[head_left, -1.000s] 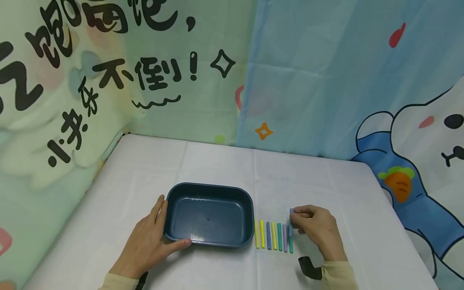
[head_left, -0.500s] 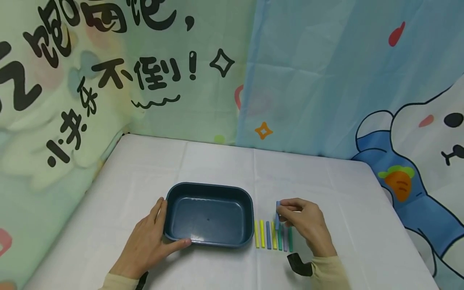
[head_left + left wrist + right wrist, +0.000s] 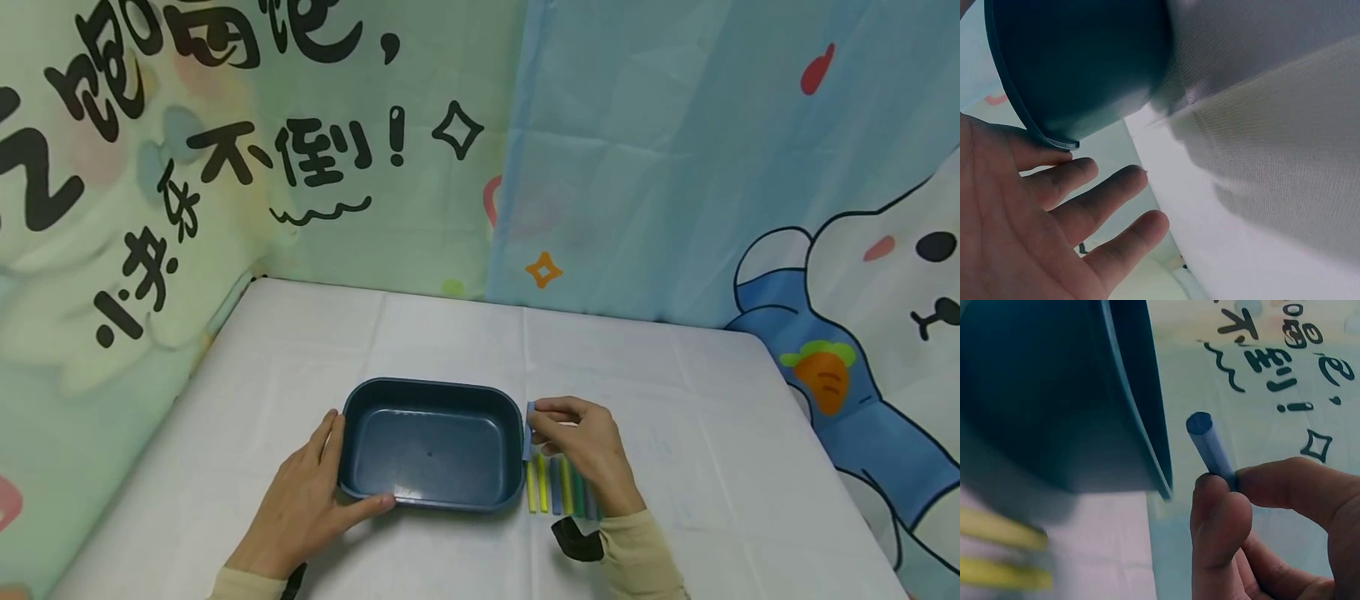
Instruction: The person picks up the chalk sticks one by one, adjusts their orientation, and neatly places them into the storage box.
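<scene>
A dark blue plastic tray [image 3: 427, 442] sits on the white-covered table. My left hand [image 3: 300, 492] rests against its left side, fingers fairly straight, thumb lying along the front rim. My right hand [image 3: 588, 454] pinches a slim blue chalk-like stick [image 3: 528, 432] between thumb and fingertips. The stick overlaps the tray's right rim in the head view. In the right wrist view, the faceted end of the blue stick [image 3: 1200, 425] points out past my fingertips, beside the tray's wall [image 3: 1035, 406].
Right of the tray lies a row of several similar sticks, among them a yellow stick [image 3: 543, 483] and a green stick [image 3: 578, 493], partly covered by my right hand. Printed cloth [image 3: 600, 167] hangs behind the table [image 3: 450, 333].
My right hand carries the blue stick leftward and away from me, from the row's right end to beside the tray's right rim. The left hand and tray stay in place.
</scene>
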A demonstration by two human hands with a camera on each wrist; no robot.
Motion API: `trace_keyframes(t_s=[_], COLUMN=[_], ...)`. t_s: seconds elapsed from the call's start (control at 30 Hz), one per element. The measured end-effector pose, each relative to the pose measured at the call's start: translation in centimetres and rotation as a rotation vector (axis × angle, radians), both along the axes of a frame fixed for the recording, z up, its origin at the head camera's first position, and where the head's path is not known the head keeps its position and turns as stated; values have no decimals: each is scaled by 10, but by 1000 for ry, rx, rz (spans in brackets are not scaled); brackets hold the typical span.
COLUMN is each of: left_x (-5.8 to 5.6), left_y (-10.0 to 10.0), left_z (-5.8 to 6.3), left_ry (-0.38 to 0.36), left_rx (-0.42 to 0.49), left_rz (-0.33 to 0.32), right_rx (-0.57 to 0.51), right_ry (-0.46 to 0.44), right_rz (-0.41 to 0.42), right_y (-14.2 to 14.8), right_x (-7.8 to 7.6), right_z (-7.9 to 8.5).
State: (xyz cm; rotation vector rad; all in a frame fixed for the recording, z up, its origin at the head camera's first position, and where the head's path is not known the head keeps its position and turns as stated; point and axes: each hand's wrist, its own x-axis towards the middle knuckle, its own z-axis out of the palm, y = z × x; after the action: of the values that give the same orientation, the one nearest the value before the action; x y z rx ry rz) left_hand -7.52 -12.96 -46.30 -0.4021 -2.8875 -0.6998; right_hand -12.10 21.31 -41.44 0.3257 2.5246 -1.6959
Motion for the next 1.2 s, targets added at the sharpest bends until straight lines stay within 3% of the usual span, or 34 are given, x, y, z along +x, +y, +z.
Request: trace_keyframes(t_s=[0.37,0.8,1.2], left_x=[1,2,2], left_y=[1,2,2], left_z=[1,2,4], left_ry=[-2,-28,-9], left_rx=[8,-3,-1], left_rz=[-7,5,-4], right_rx=[-252,-299,-349], right_ry=[23,78,30], right_rz=[13,56,145], right_y=[-29,-76,-117], right_x=[-2,-9,-13], right_z=[-2,-6,-13])
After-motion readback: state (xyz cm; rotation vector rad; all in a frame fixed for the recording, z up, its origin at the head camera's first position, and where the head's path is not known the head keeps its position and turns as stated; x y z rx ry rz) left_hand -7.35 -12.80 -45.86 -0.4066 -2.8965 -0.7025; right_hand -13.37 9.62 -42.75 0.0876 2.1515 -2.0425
